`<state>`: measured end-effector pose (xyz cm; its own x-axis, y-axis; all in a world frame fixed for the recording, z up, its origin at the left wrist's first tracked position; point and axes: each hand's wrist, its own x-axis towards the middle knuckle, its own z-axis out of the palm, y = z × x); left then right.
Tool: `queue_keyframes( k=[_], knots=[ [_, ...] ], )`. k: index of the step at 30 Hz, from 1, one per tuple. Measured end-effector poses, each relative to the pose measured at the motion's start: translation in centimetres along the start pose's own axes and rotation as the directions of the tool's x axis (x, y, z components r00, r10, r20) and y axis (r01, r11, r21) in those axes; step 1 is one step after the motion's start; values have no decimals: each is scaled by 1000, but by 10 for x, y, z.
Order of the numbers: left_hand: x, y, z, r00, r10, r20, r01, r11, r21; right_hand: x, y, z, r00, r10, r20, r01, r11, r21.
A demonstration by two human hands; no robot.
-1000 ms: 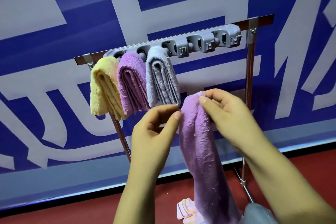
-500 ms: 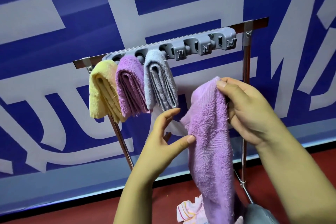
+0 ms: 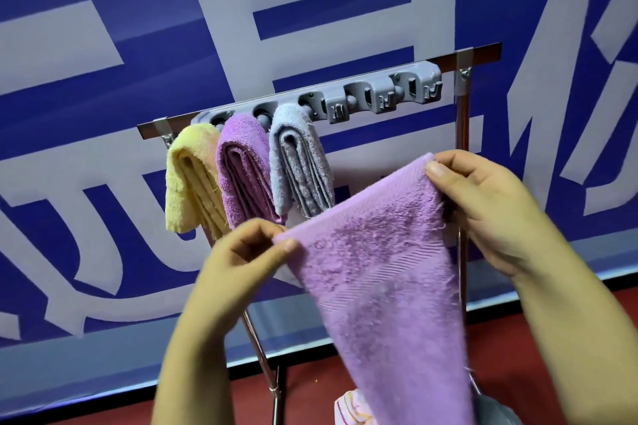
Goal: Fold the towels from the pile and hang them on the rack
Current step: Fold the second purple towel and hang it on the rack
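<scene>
The left hand (image 3: 241,252) pinches one top corner of the lilac towel (image 3: 383,272) between thumb and fingers, and the right hand (image 3: 483,207), higher up, grips the other corner, so the top edge runs taut and slanted between them while the rest hangs down in a narrowing drape below both hands. To fold it well from here, I'd say level the two corners first, bring them together so the edges match, then let the cloth hang straight before folding again, or it will go on lopsided. The towel is fluffy terry with a ribbed band across it and a few loose threads at the right hand's side. Just beyond the left hand's knuckles, the rack (image 3: 459,55) already carries a yellow towel (image 3: 190,179), a purple towel (image 3: 241,166) and a grey towel (image 3: 297,159), folded and hung side by side; the free grey clips (image 3: 386,93) sit above the right hand. What remains of the pile (image 3: 352,407) peeks out low, beneath the hanging towel.
</scene>
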<state>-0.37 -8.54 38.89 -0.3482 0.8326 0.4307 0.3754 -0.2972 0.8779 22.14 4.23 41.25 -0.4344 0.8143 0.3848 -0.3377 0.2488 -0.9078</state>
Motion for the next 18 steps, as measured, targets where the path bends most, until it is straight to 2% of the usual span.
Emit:
queue_keyframes(
  k=[3, 6, 10, 13, 18],
  knots=[
    [1, 32, -10, 983, 151, -101, -144, 987, 77, -4, -11, 1, 988, -144, 64, 143, 990, 14],
    [0, 43, -9, 958, 224, -178, -224, 974, 19, -1, -15, 1, 979, -191, 73, 190, 982, 24],
    [0, 31, -3, 958, 138, -251, -152, 988, -37, 0, -5, 2, 990, -128, 53, 126, 991, 40],
    [-4, 29, -2, 955, 101, -278, -121, 991, -55, -5, -5, -1, 988, -119, 103, 109, 990, 95],
    [-8, 33, -6, 982, 78, -172, -129, 942, -309, -11, -17, -1, 986, -80, 146, 32, 951, 307]
  ],
)
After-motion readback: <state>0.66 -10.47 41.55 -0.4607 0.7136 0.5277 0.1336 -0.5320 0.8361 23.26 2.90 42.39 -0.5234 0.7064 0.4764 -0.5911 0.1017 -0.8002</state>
